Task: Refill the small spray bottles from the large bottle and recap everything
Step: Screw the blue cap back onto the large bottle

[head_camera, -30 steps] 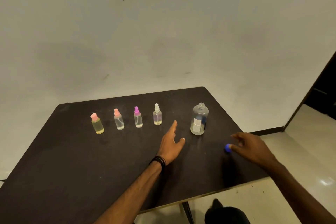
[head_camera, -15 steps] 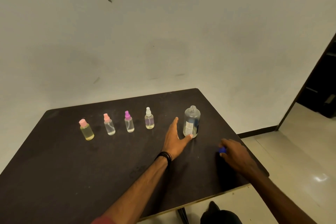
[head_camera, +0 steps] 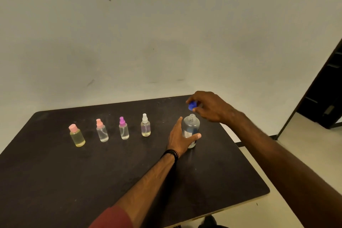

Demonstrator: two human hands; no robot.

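On the dark table, toward its right side, a large clear bottle stands upright with its neck uncovered. The left hand grips it around the lower half, thumb curled across the front and fingers wrapped behind; a black band sits on that wrist and a red sleeve shows at the forearm's near end. Just above and slightly left of the bottle's mouth, the right hand pinches a blue cap between thumb and fingertips, the cap clear of the neck and not touching it. To the left, four small spray bottles stand in a row, each capped: a yellowish bottle with a pink top, a clear bottle with a salmon sprayer, another with a purple sprayer, and one with a white sprayer, nearest the left hand. A pale wall rises behind the table.
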